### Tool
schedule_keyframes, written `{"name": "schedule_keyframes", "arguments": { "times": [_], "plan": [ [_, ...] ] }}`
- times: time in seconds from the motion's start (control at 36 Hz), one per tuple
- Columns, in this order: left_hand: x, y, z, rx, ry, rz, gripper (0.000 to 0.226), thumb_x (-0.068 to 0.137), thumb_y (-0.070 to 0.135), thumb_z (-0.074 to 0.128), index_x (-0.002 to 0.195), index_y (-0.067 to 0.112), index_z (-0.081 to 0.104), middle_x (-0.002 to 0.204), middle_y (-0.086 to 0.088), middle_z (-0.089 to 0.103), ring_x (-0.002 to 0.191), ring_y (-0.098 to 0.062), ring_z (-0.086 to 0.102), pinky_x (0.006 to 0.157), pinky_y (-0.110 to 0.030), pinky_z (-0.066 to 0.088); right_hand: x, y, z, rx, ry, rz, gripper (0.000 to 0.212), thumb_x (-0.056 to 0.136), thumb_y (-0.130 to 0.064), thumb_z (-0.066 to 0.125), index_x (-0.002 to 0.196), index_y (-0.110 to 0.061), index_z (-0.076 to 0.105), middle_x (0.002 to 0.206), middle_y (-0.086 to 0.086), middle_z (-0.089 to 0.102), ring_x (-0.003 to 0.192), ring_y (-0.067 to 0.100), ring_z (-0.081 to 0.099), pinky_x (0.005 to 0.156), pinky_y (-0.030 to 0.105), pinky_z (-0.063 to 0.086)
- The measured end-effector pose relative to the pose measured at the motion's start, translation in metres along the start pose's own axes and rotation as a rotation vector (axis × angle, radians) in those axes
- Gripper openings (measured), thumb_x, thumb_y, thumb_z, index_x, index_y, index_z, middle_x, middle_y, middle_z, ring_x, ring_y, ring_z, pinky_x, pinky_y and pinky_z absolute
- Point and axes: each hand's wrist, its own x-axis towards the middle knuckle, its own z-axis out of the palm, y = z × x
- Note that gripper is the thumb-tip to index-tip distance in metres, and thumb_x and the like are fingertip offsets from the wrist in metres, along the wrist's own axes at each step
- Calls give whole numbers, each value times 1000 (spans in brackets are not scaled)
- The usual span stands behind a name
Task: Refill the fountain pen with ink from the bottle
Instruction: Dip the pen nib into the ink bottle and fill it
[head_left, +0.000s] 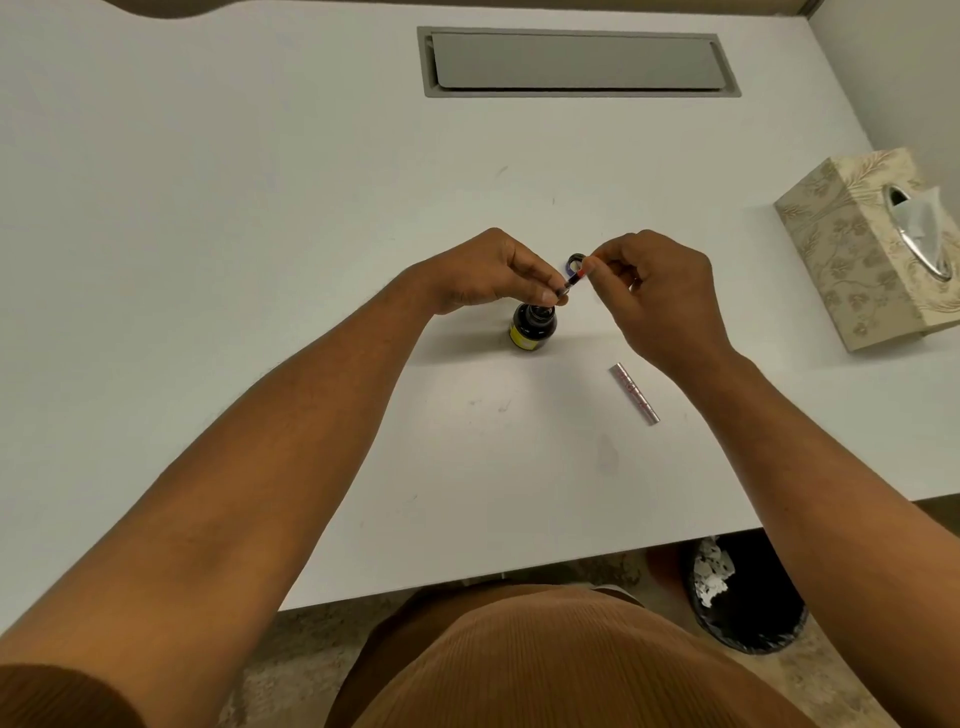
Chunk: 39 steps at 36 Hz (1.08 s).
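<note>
Both hands work above the white surface, meeting just over the open ink bottle. The left hand pinches the lower end of the fountain pen's inner section between thumb and fingertips, directly above the bottle mouth. The right hand pinches the upper end of the same section, its remaining fingers curled in.

Key relation: the section's long axis runs on a diagonal, low end towards the near left and the bottle, high end towards the far right. Its lower tip sits just above and slightly right of the bottle opening; contact with the ink cannot be confirmed, since the left fingers mask the tip. The left hand is the nearer to the bottle; the right hand controls the far end, which is judged to be the filling mechanism.

The bottle stands upright, uncapped, label side towards the viewer. Its cap lies on the surface just behind the section. The silver pen barrel lies separately under the right wrist, well apart from the bottle, long axis diagonal.

Assessment: filling appears to be in hand or about to begin; reassembly is not yet done. Spill risk is judged moderate with the bottle unsupported.

A tissue box stands at the right edge
</note>
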Motion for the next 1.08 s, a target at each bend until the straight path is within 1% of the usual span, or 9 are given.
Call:
{"name": "schedule_keyframes", "arguments": {
  "times": [0.19, 0.31, 0.39, 0.5, 0.58, 0.72, 0.81, 0.92, 1.08],
  "plan": [
    [0, 1, 0, 17, 1, -2, 23, 85, 5, 76, 107, 9, 77, 103, -2, 78, 105, -10, 71, 96, -22, 51, 0, 0, 1, 12, 5, -2, 16, 96, -25, 62, 92, -12, 71, 79, 1, 65, 69, 13, 55, 67, 31, 47],
    [0, 1, -1, 31, 0, -18, 22, 84, 8, 77, 105, 14, 78, 103, 1, 78, 108, -12, 70, 108, -38, 48, 0, 0, 1, 14, 6, -2, 16, 96, -25, 62, 92, -12, 71, 79, 1, 65, 69, 13, 56, 67, 34, 48],
    [0, 1, -2, 57, -17, -42, 20, 84, 13, 78, 103, 20, 79, 105, 4, 78, 111, -12, 69, 109, -48, 46, -1, 1, 1, 11, 4, 1, 16, 96, -26, 62, 92, -12, 71, 80, 1, 66, 69, 14, 56, 67, 35, 49],
    [-2, 8, -2, 100, -32, -88, 23, 85, 16, 77, 109, 19, 77, 104, 8, 78, 108, -6, 69, 91, -35, 53, -2, -1, 1, 6, 1, 1, 16, 96, -26, 61, 92, -13, 70, 80, 1, 66, 69, 15, 57, 68, 35, 49],
    [-3, 12, -1, 155, -34, -98, 24, 85, 18, 78, 109, 20, 77, 105, 8, 78, 107, -5, 69, 78, -26, 49, -3, -2, 2, 11, 3, 5, 16, 96, -25, 61, 92, -13, 70, 80, 1, 65, 69, 15, 57, 68, 34, 48],
    [-3, 12, 0, 187, 3, -74, 22, 85, 20, 78, 106, 22, 78, 104, 7, 78, 109, -15, 69, 62, -22, 41, -3, -2, 2, 5, 11, 10, 16, 96, -26, 61, 92, -13, 70, 81, -1, 64, 70, 14, 56, 69, 34, 48],
    [-3, 10, 1, 178, 21, -72, 20, 85, 20, 78, 105, 22, 79, 105, 2, 78, 88, -12, 66, 56, -16, 39, -3, -1, 1, 6, 8, 7, 16, 96, -26, 61, 93, -13, 70, 83, 1, 66, 72, 16, 58, 70, 37, 50],
    [-3, 8, 1, 166, 15, -50, 18, 86, 19, 77, 103, 22, 79, 103, 2, 78, 68, -3, 51, 55, -16, 37, -3, 0, 1, 17, 2, 28, 15, 95, -26, 61, 90, -14, 68, 81, 0, 65, 71, 15, 57, 69, 37, 49],
    [-2, 7, 0, 162, 0, -46, 18, 86, 17, 76, 104, 21, 79, 102, 2, 78, 79, -7, 55, 60, -21, 37, -4, -2, 3, 47, -8, 56, 13, 92, -26, 62, 84, -15, 63, 78, -3, 61, 67, 12, 54, 65, 34, 48]
  ]
}}
